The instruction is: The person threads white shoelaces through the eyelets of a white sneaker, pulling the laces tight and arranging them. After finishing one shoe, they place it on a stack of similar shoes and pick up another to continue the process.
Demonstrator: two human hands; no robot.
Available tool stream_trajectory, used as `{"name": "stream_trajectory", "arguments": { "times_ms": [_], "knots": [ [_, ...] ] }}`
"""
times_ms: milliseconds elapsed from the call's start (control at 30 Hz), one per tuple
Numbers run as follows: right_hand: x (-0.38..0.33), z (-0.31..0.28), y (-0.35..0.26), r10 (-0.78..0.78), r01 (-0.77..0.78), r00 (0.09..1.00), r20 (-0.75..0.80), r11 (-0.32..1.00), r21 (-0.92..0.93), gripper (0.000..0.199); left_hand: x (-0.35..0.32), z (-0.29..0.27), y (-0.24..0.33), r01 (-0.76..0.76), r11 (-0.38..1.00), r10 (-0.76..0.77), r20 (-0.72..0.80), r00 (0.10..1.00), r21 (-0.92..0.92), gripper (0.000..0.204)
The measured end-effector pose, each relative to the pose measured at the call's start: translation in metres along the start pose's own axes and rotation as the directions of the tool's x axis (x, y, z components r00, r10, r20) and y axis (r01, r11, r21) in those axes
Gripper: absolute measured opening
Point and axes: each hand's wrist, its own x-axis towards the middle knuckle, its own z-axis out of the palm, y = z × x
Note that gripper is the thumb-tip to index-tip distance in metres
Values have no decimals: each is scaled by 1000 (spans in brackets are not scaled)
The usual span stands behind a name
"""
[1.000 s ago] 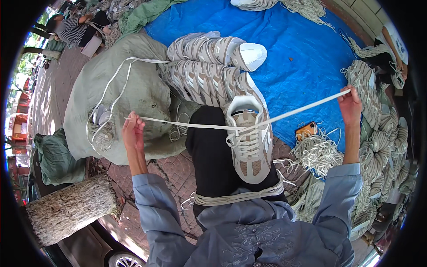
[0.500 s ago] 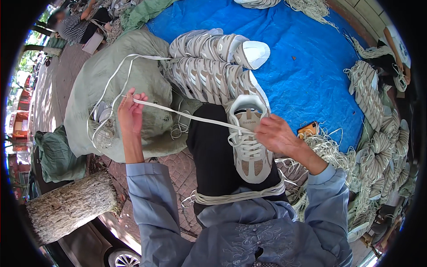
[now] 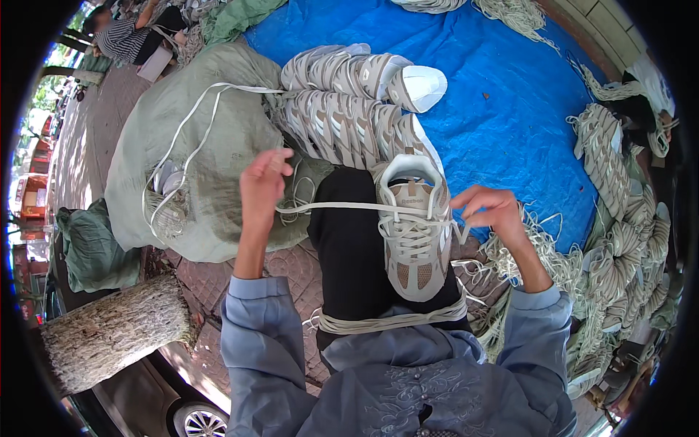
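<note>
A beige and white sneaker [image 3: 415, 251] rests on my black-trousered lap, toe toward me, with pale laces crossed over its tongue. One long white shoelace [image 3: 342, 206] stretches left from its upper eyelets over my thigh. My left hand [image 3: 266, 178] is raised beside that lace's far end; its curled fingers are smeared by motion, so I cannot tell whether they grip it. Close to the shoe's right side, my right hand [image 3: 491, 207] has bent fingers closed on a short bit of lace hanging from the eyelets. A band of laces [image 3: 393, 320] lies across my thighs.
Two rows of similar sneakers [image 3: 331, 127] lie ahead on a blue tarp [image 3: 502, 109]. A large grey-green sack [image 3: 196, 131] sits left, with a loop of lace over it. Loose laces [image 3: 539, 255] and more shoes [image 3: 626, 240] pile up right. A log [image 3: 116, 331] lies lower left.
My left hand has moved right, toward the shoe, and the long lace has dropped lower. My right hand has drawn away to the right from the eyelets, with a short lace bit now at its fingers.
</note>
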Motion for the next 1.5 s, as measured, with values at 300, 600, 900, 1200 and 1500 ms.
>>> {"name": "stream_trajectory", "arguments": {
  "times_ms": [300, 600, 900, 1200, 1500],
  "knots": [
    [31, 52, 7, -230, 272, 962, 145, 775, -571, 7, -47, 96, -27, -505, 741, 432, 262, 863, 443, 4],
    [23, 79, 20, -245, 352, 935, 255, 578, -736, 4, -62, 102, -36, -513, 645, 397, 326, 858, 566, 9],
    [18, 74, 14, -284, 343, 937, 202, 653, -675, 3, -72, 123, -42, -692, 180, 563, 504, 655, 699, 17],
    [12, 39, 17, -283, 189, 958, -37, 726, -661, 9, -58, 124, -15, -738, 53, 195, 717, 669, 673, 13],
    [9, 35, 27, -429, 261, 901, 70, 404, -877, 7, -49, 135, -3, -768, 73, 145, 755, 639, 636, 2]
  ]
}}
